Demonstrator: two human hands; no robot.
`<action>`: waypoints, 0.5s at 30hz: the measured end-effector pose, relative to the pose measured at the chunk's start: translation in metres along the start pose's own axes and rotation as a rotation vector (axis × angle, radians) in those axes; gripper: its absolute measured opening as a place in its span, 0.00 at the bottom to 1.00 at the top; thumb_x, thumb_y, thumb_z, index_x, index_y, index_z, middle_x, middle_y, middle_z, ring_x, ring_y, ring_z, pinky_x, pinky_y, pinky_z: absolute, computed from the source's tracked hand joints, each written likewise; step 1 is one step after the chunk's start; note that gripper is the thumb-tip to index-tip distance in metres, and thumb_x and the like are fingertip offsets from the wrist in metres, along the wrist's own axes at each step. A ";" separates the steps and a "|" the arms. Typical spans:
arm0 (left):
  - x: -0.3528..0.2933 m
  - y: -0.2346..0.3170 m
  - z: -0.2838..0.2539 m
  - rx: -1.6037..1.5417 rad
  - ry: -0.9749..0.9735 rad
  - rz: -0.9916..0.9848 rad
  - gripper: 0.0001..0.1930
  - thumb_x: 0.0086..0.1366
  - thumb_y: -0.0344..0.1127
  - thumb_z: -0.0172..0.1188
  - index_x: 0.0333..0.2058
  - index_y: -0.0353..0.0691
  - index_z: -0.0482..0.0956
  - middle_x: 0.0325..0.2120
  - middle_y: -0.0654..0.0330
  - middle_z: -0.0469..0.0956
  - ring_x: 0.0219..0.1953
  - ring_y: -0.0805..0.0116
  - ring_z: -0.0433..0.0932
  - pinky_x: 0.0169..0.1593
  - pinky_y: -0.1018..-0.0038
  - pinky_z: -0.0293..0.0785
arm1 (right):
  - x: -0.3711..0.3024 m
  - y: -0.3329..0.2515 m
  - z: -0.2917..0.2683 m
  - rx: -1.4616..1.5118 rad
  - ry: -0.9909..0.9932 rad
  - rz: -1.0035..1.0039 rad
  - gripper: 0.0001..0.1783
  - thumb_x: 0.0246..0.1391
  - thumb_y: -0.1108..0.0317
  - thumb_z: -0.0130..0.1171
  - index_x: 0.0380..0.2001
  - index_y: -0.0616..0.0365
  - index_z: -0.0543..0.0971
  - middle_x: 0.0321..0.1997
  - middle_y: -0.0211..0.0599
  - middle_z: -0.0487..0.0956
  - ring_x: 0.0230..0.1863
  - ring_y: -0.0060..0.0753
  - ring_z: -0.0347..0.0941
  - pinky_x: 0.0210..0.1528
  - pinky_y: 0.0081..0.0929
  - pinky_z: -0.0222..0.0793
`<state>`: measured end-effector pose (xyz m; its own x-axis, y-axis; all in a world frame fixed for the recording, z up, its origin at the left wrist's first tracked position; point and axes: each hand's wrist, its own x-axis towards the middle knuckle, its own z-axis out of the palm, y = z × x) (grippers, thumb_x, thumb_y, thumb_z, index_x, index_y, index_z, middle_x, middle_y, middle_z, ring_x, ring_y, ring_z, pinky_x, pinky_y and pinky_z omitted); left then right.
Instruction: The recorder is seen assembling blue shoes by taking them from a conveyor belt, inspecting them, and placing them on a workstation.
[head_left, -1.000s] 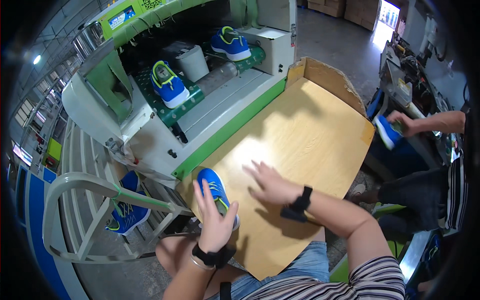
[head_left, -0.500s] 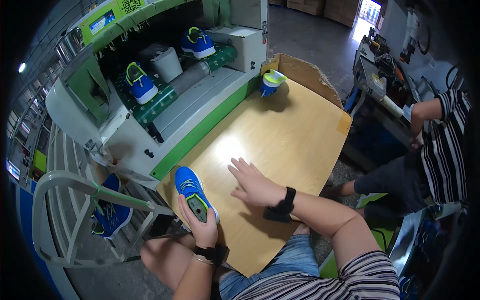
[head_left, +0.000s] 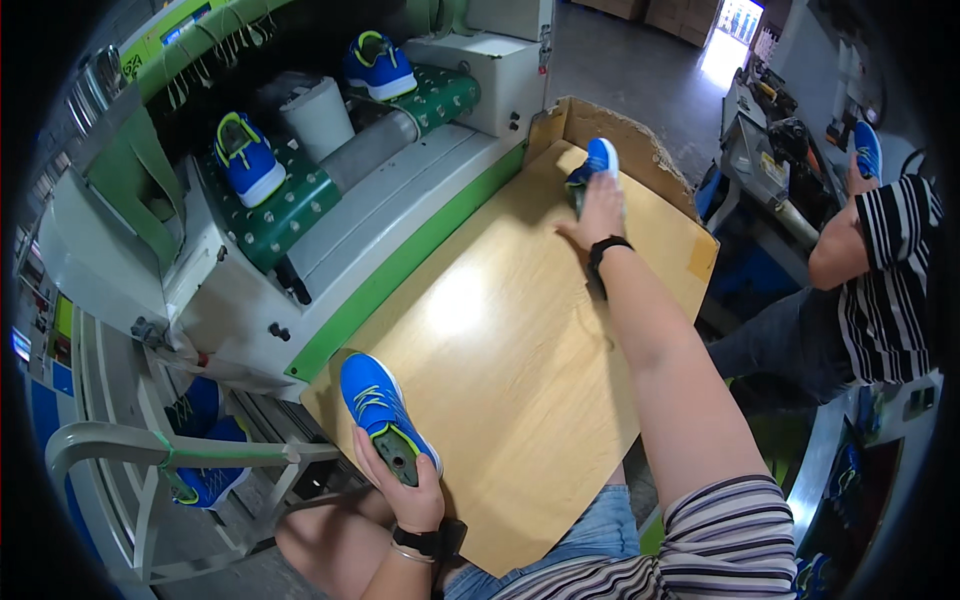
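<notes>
My left hand [head_left: 408, 492] is wrapped round the heel end of a blue sneaker [head_left: 370, 388] with lime laces and a white sole. A grey-green last fills this sneaker's opening, and its toe points away from me over the near left corner of the wooden board [head_left: 490, 400]. My right arm is stretched to the far end of the board. There, my right hand [head_left: 601, 212] is closed on a second blue sneaker [head_left: 601, 158], its toe pointing away and its white sole edge to the right. The hand hides most of that sneaker's heel part.
Beyond the board stands a machine with a green dotted belt [head_left: 300, 200] carrying a blue sneaker [head_left: 247, 165] and another [head_left: 381, 68]. A torn cardboard edge [head_left: 640, 140] borders the board's far side. A metal-railed rack [head_left: 230, 455] is at left, a co-worker [head_left: 890, 280] at right.
My right hand has moved from mid-board to the far sneaker, which is now turned. My left hand keeps its sneaker. The co-worker's hand has risen with a blue sneaker.
</notes>
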<state>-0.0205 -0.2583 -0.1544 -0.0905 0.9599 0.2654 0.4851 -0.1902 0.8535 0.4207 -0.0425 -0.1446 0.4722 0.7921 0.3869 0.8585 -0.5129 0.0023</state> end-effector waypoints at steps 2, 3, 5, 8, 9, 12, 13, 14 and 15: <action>-0.002 0.000 0.001 -0.011 -0.015 -0.010 0.45 0.56 0.23 0.55 0.72 0.36 0.46 0.69 0.44 0.51 0.72 0.46 0.50 0.73 0.57 0.44 | 0.012 0.023 0.004 0.127 0.050 0.172 0.55 0.41 0.50 0.75 0.67 0.65 0.60 0.70 0.58 0.62 0.69 0.53 0.61 0.70 0.44 0.56; -0.003 0.000 0.002 -0.001 -0.018 0.001 0.44 0.56 0.24 0.55 0.72 0.36 0.47 0.69 0.44 0.51 0.72 0.46 0.50 0.73 0.57 0.45 | 0.021 0.045 0.008 0.253 0.082 0.244 0.53 0.41 0.52 0.75 0.65 0.66 0.62 0.67 0.58 0.68 0.66 0.54 0.66 0.68 0.43 0.61; -0.001 0.001 0.003 0.016 -0.008 0.029 0.44 0.56 0.24 0.55 0.72 0.36 0.47 0.69 0.43 0.51 0.71 0.46 0.51 0.72 0.57 0.45 | 0.035 0.092 0.016 0.587 0.041 0.377 0.41 0.45 0.59 0.72 0.61 0.63 0.69 0.57 0.52 0.78 0.56 0.49 0.76 0.60 0.38 0.69; 0.003 0.006 0.012 -0.039 0.004 0.078 0.43 0.54 0.24 0.57 0.70 0.32 0.51 0.68 0.39 0.53 0.70 0.40 0.54 0.72 0.54 0.48 | 0.024 0.177 0.033 0.837 0.106 0.429 0.27 0.50 0.63 0.67 0.53 0.62 0.77 0.48 0.42 0.82 0.50 0.38 0.79 0.55 0.32 0.70; 0.003 0.004 0.005 0.000 0.028 0.088 0.43 0.54 0.24 0.57 0.69 0.32 0.51 0.68 0.39 0.54 0.69 0.40 0.54 0.72 0.54 0.48 | 0.001 0.144 0.035 0.836 0.103 0.357 0.28 0.50 0.64 0.67 0.55 0.63 0.76 0.48 0.43 0.82 0.50 0.38 0.78 0.55 0.32 0.70; 0.002 -0.001 0.000 0.046 0.070 0.122 0.41 0.55 0.25 0.57 0.69 0.32 0.54 0.67 0.38 0.56 0.69 0.39 0.56 0.71 0.55 0.51 | -0.057 0.090 0.005 0.875 -0.034 0.330 0.29 0.52 0.64 0.65 0.57 0.63 0.74 0.50 0.46 0.81 0.51 0.40 0.78 0.55 0.32 0.70; 0.003 -0.001 0.000 0.019 0.054 0.079 0.41 0.55 0.25 0.57 0.69 0.32 0.54 0.66 0.38 0.56 0.69 0.39 0.56 0.71 0.56 0.53 | -0.084 0.071 -0.008 0.906 -0.054 0.317 0.30 0.53 0.64 0.65 0.58 0.64 0.73 0.50 0.46 0.81 0.52 0.41 0.78 0.55 0.33 0.70; 0.004 -0.002 0.006 0.011 0.058 0.090 0.41 0.55 0.25 0.59 0.69 0.32 0.54 0.66 0.38 0.56 0.68 0.40 0.57 0.70 0.57 0.54 | -0.112 0.057 -0.028 0.959 -0.038 0.278 0.29 0.54 0.64 0.64 0.58 0.64 0.73 0.50 0.47 0.81 0.52 0.42 0.78 0.56 0.33 0.70; 0.006 0.003 0.011 0.004 0.057 0.112 0.41 0.55 0.25 0.60 0.69 0.33 0.54 0.67 0.39 0.55 0.68 0.40 0.58 0.69 0.58 0.56 | -0.134 0.060 -0.033 0.922 -0.034 0.194 0.30 0.55 0.63 0.64 0.58 0.67 0.72 0.50 0.48 0.81 0.52 0.42 0.77 0.55 0.32 0.70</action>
<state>-0.0103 -0.2506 -0.1548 -0.0847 0.9194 0.3841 0.4984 -0.2947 0.8153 0.4028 -0.1903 -0.1654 0.6165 0.7370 0.2770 0.5770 -0.1836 -0.7958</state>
